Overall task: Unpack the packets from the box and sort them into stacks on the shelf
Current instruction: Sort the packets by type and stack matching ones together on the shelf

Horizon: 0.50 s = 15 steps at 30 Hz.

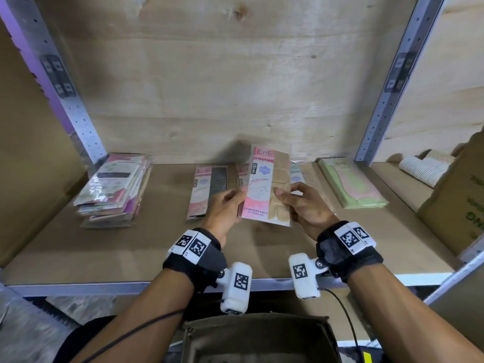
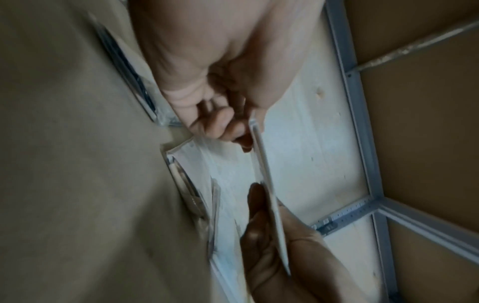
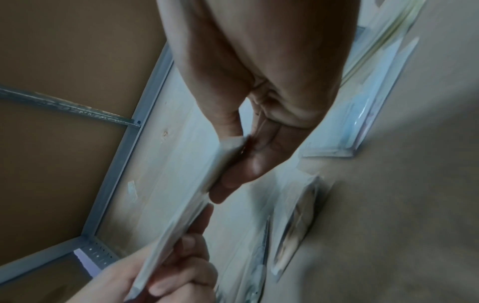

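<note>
A pink-and-tan stocking packet [image 1: 265, 184] stands upright above the shelf board [image 1: 157, 247]. My left hand [image 1: 227, 205] pinches its left edge and my right hand [image 1: 301, 203] pinches its right edge. In the left wrist view the packet [image 2: 267, 180] shows edge-on between my left hand [image 2: 220, 114] above and my right hand [image 2: 261, 231] below. In the right wrist view the packet [image 3: 204, 184] is also edge-on, held by my right hand [image 3: 246, 162]. Flat packets lie behind: a pink-and-black one [image 1: 207, 189], a green one [image 1: 351, 184]. The open box [image 1: 259, 339] sits below the shelf edge.
A mixed stack of packets [image 1: 115, 189] lies at the shelf's left. A cardboard carton [image 1: 455, 200] with knitted cloth [image 1: 424, 166] stands at the right. Perforated metal uprights [image 1: 385, 82] frame the bay, with a plywood back wall [image 1: 222, 87] behind.
</note>
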Each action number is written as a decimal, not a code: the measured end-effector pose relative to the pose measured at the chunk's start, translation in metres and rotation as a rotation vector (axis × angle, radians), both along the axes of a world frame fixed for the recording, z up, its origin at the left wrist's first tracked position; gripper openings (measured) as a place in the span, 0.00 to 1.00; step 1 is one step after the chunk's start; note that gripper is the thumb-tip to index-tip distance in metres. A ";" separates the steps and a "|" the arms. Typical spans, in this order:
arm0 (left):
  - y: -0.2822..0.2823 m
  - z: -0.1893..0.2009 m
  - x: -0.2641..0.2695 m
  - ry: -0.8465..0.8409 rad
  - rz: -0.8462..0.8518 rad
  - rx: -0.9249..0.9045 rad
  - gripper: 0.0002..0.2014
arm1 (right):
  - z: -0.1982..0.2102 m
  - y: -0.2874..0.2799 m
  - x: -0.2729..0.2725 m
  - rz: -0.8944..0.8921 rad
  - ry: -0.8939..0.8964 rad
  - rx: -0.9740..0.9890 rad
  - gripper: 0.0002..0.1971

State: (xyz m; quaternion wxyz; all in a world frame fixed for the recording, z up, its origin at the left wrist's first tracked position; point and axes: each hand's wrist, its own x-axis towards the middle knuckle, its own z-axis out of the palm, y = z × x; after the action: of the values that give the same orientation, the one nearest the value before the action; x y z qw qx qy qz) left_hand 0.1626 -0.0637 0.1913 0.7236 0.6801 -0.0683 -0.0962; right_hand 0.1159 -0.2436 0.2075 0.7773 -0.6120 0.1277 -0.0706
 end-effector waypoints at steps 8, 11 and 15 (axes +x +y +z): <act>0.001 0.003 0.011 0.036 0.111 0.078 0.16 | 0.002 0.014 0.013 -0.011 0.004 0.065 0.10; 0.007 0.005 0.022 -0.084 0.037 0.205 0.23 | 0.006 0.010 0.017 -0.059 0.009 -0.002 0.13; 0.009 0.004 0.030 -0.158 -0.057 0.141 0.13 | 0.012 0.004 0.022 -0.055 -0.019 -0.024 0.15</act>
State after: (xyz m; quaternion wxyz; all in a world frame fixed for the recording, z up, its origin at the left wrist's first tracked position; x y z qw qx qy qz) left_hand 0.1929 -0.0543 0.1948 0.6631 0.7327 -0.1377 -0.0675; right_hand 0.1375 -0.2399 0.2196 0.7688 -0.6169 0.1363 -0.0992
